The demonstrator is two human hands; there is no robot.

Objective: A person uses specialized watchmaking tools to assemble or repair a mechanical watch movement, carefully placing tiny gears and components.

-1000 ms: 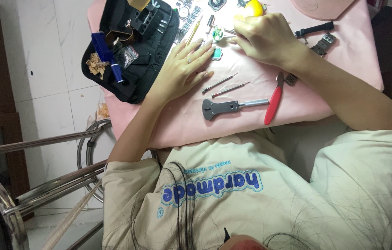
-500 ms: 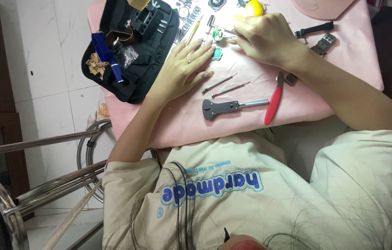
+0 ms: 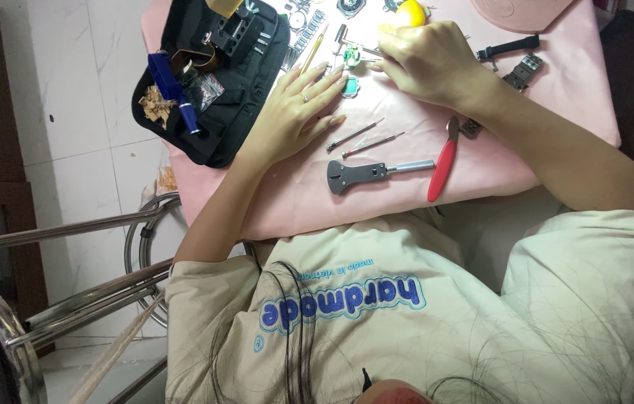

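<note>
Two bare hands work over a counter [image 3: 556, 112] covered with a pink cloth, seen from the head camera looking down past a cream printed shirt [image 3: 406, 314]. Largest of the things on the cloth is a black tool pouch [image 3: 212, 127], lying open at the left edge and holding a blue pen-like tool [image 3: 175, 93] and other small tools in its slots. A chrome chair frame [image 3: 70, 292] stands on the tiled floor beside the counter.

Nearest the person lie a grey case-opener tool with a metal handle [image 3: 377, 173] and, just to its right, red-handled pliers [image 3: 442, 161]. Two thin metal pin tools [image 3: 365, 138] lie side by side between the opener and the hands.

The left hand [image 3: 298, 112] lies open and flat on the cloth, fingers spread, fingertips reaching toward a small green watch part [image 3: 350, 86]; a ring shows on one finger. The right hand [image 3: 429, 63] is curled closed around a slim metal tool [image 3: 365, 52], whose tip points at a small part just above the green one. The green part sits between the two hands, close to the left fingertips; whether they touch it cannot be told. A black watch strap [image 3: 507, 49] and a metal bracelet piece [image 3: 522, 71] lie to the right of the right hand, and a yellow round object [image 3: 410, 13] sits just beyond its knuckles.
</note>
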